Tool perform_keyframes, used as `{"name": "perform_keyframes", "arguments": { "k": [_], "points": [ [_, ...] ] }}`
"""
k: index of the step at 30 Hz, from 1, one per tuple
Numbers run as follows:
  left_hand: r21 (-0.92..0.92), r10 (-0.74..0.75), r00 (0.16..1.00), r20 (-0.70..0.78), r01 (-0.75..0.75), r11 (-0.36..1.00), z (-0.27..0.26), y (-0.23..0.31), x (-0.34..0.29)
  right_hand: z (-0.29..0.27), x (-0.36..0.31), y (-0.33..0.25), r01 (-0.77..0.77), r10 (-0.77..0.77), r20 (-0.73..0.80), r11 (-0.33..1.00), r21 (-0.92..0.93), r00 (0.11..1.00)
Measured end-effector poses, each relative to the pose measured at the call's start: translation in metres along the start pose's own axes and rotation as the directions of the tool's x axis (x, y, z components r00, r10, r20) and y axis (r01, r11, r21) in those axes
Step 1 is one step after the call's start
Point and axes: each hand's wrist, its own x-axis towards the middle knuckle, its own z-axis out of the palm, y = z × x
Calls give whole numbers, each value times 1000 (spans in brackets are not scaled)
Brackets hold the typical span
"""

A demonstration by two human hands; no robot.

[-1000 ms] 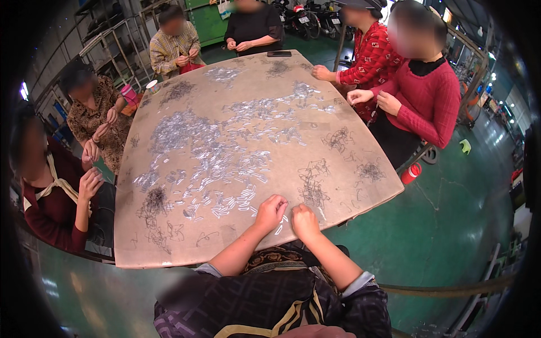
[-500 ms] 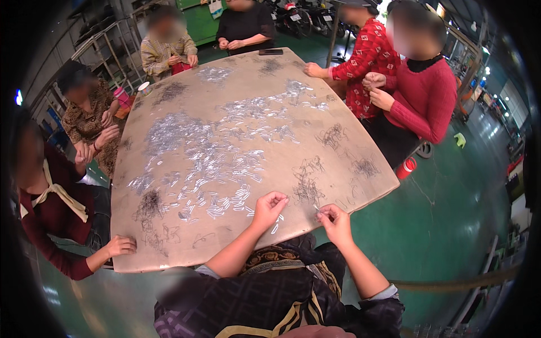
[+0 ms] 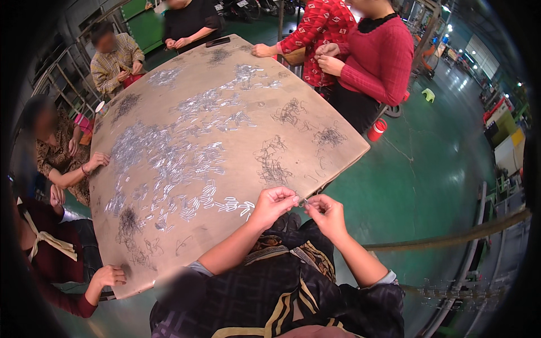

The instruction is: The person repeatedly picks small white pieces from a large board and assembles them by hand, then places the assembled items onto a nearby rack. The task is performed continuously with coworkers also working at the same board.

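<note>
My left hand (image 3: 274,206) and my right hand (image 3: 327,214) are close together over the near edge of the table, fingertips almost meeting. Thumb and fingers of the right hand pinch a small silvery metal piece (image 3: 303,201). The left hand is closed in a pinch beside it; what it holds is too small to make out. Just left of my hands, a few loose shiny metal pieces (image 3: 231,204) lie on the brown tabletop (image 3: 225,248). Beyond my fingers spreads a tangle of thin dark wire pieces (image 3: 273,163).
A wide scatter of metal pieces (image 3: 163,149) covers the table's middle. More dark wire heaps (image 3: 128,222) lie near the edges, with a phone (image 3: 218,41) at the far end. Several people stand or sit around the table. A red container (image 3: 377,129) stands on the green floor at right.
The view has turned, shifting the table leftward. My hands, apart before, have come together at the small metal piece. At the left, a co-worker's hand now rests on the table edge.
</note>
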Motion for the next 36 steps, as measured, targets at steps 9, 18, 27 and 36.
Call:
{"name": "perform_keyframes", "arguments": {
  "k": [9, 18, 27, 36],
  "points": [
    [-22, -67, 996, -59, 65, 998, 8, -15, 5, 1, -8, 2, -13, 11, -40, 998, -66, 999],
    [60, 136, 990, -35, -133, 989, 24, -27, 8, -3, -17, 4, 28, -38, -143, 997, -75, 989],
    [189, 263, 952, 155, -290, 938, 61, -33, 10, -37, -31, 11, 30, -55, -226, 993, -111, 972],
    [266, 260, 890, 375, -372, 889, 89, -53, 12, -69, -67, 25, 207, -369, -221, 823, -528, 903]
  ]
}}
